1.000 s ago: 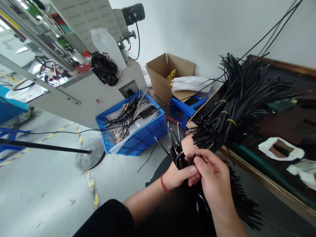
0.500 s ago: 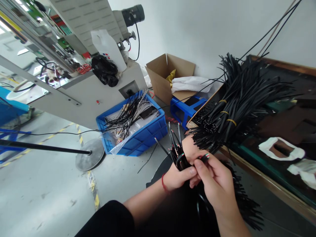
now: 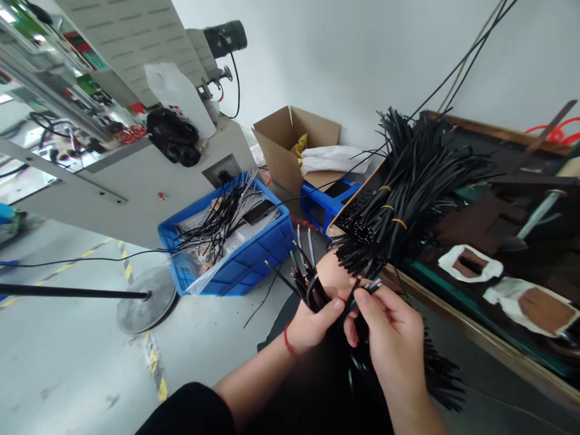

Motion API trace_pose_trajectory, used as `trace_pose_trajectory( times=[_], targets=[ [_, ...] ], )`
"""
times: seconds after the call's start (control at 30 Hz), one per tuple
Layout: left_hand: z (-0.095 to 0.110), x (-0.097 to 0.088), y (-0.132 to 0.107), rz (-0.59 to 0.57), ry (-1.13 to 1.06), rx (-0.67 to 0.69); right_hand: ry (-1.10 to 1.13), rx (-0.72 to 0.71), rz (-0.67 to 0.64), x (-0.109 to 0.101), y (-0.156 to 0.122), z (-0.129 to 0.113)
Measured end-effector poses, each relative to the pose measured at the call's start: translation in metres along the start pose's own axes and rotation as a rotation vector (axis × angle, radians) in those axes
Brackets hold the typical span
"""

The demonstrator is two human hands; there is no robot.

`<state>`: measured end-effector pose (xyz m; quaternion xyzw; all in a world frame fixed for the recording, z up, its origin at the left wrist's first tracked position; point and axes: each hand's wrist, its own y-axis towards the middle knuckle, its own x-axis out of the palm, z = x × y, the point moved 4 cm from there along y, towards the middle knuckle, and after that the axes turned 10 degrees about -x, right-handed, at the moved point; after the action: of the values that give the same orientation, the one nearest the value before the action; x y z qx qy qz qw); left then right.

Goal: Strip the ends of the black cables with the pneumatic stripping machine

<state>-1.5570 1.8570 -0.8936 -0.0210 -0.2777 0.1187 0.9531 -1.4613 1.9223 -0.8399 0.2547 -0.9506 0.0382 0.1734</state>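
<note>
A loose bunch of black cables [image 3: 304,279] stands up out of my left hand [image 3: 317,320], which is closed around it. Red, green and white wire ends show at the cable tips. My right hand [image 3: 385,320] pinches a few black cables [image 3: 369,286] between thumb and fingers, just right of the bunch, with their coloured ends pointing right. Both hands are close together over my lap. The lower lengths of the cables are hidden by my hands and the dark clothing. More black cables [image 3: 441,374] hang below the table edge at the right.
Bundles of black cables tied with yellow bands [image 3: 399,199] lie on the table [image 3: 430,284] at right. A blue crate [image 3: 235,266] of cable scraps stands on the floor beside a machine [image 3: 181,175]. Behind are a cardboard box [image 3: 281,151] and a blue stool [image 3: 321,202].
The view has swung right, so the scene sits further left. In my right hand the pinched cables have spread, and more coloured ends show past my fingers. My left hand keeps its hold.
</note>
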Motion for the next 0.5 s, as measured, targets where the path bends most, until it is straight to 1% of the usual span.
trace_pose_trajectory(
  times=[0.07, 0.13, 0.27, 0.37, 0.43, 0.5],
  targets=[
    [-0.003, -0.001, 0.001, 0.009, -0.013, 0.014, 0.007, 0.038, -0.032, 0.006, 0.002, -0.001],
    [-0.001, 0.0, 0.002, 0.018, -0.023, 0.033, -0.016, 0.062, -0.065, 0.009, 0.002, -0.002],
    [0.011, 0.003, 0.001, 0.058, 0.041, 0.014, -0.154, 0.013, -0.161, 0.012, 0.0, -0.004],
    [0.017, 0.003, -0.001, 0.073, 0.056, 0.004, -0.256, -0.101, -0.224, 0.014, -0.002, -0.006],
    [0.017, 0.0, -0.002, 0.135, 0.007, 0.062, -0.318, -0.23, -0.205, 0.013, -0.005, -0.011],
    [0.013, -0.005, -0.002, 0.213, -0.061, 0.121, -0.342, -0.369, -0.15, 0.006, -0.009, -0.022]
  ],
)
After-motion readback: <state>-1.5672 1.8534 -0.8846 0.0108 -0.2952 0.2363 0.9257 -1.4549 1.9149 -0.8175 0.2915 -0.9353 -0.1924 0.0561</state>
